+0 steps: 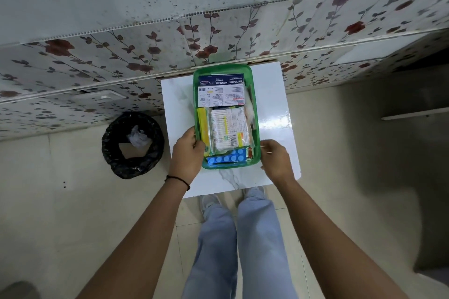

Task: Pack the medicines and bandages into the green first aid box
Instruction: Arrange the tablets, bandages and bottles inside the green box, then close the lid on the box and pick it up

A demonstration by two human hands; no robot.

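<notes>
The green first aid box (250,73) stands open-topped on a small white table (179,102). Inside lie a white medicated dressings pack (221,91), a clear packet of cotton buds (228,128), a yellow pack (202,126) along the left wall and a blue tablet strip (226,158) at the near end. My left hand (185,155) grips the box's near left rim, thumb over the edge. My right hand (275,159) rests against the box's near right corner, fingers curled and touching the wall.
A bin lined with a black bag (132,144) stands on the floor left of the table. A floral-tiled wall runs behind the table. My legs and shoes (233,201) are just below the table's near edge.
</notes>
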